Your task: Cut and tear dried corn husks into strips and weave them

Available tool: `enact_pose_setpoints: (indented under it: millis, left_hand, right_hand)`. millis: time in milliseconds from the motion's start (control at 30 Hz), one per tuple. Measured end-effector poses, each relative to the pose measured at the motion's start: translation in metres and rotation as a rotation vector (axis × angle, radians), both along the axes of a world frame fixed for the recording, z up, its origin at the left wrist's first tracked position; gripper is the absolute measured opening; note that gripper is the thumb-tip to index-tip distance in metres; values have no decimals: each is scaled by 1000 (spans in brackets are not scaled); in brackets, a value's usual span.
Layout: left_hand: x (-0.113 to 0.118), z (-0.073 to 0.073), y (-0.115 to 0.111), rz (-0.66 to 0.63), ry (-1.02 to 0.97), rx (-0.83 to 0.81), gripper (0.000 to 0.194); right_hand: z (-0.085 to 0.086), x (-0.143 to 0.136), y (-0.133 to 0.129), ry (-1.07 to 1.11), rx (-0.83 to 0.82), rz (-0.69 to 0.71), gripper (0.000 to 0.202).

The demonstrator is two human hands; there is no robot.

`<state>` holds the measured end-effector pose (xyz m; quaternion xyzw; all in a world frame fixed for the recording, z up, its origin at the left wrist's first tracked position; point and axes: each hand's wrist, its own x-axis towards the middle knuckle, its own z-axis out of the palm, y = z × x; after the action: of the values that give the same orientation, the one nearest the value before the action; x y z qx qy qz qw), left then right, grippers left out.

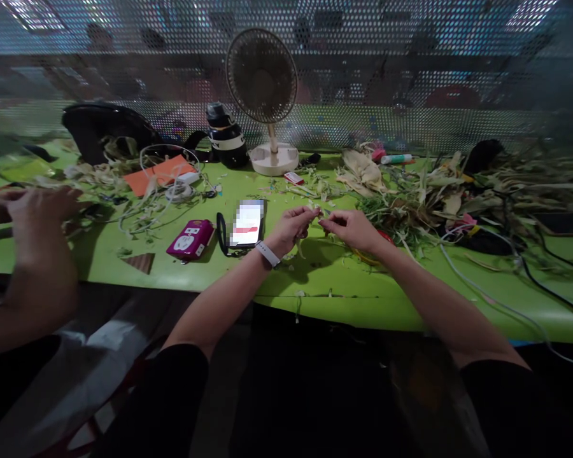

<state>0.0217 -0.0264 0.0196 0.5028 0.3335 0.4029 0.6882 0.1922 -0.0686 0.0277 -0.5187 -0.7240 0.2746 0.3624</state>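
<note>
My left hand, with a pale watch band on its wrist, is closed in a pinch above the green table. Close beside it, my right hand pinches too, its fingertips almost meeting the left ones. Some small bits of plant stuff show between the fingertips, too small to name. Pale strips hang under my left hand. A heap of dried leaves and stalks lies just past my right hand. Left of my left wrist, a lit phone lies by a black strap.
A desk fan and a black bottle stand at the back before a perforated screen. A purple box lies left of the phone. Another person's hands are at far left. White cable trails over the right front edge.
</note>
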Motion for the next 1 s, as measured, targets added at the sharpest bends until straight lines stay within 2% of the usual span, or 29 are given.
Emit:
enact_pose_setpoints:
  millis: [200,367,533,767,867,1000]
  left_hand:
    - [1,0,0,43,10,85,34]
    - [-1,2,-2,33,-23,-9,28]
    - [1,1,-2,53,-33,-47,23]
    - [4,-6,2,144,-72,-39,28]
    - [4,-9,3,130,-81,-43,32]
    - [5,-7,1,166,-63,-6,28]
  right_hand:
    - [4,4,1,111,-95,34,46]
    - [4,7,3,153,-226,60,42]
    - [2,4,2,146,-287,74,39]
    - [1,5,2,153,-322,122,36]
    - [1,7,3,173,-316,127,33]
    - [2,7,3,185,-330,126,30]
